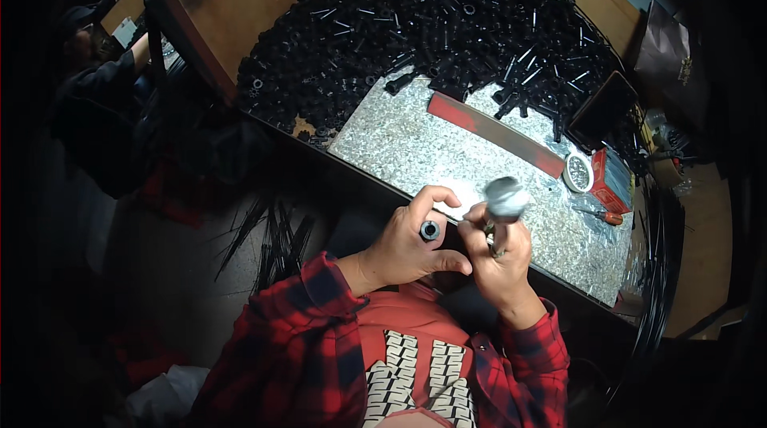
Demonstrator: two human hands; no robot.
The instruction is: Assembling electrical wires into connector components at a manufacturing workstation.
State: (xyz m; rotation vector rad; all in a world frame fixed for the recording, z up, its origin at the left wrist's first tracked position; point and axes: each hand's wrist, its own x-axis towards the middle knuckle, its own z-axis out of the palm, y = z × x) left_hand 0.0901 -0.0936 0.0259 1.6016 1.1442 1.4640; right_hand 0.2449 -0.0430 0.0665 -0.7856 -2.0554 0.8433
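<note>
Metal-headed tool (506,200) in right hand (502,259)

Dark tube (430,230) and silvery-headed tool (505,198), both in hand.
Tube: hollow, round open end with paler grey rim facing up, body mostly hidden in left hand (402,246). Tool: rounded head blurred, projecting above right hand (503,259); handle largely covered by fingers; apart from tube.

Speckled tabletop (387,144): far side covered by heaped black parts (383,21); in front, a red bar (495,134), white container (566,178) and red box (610,182) are laid.
</note>
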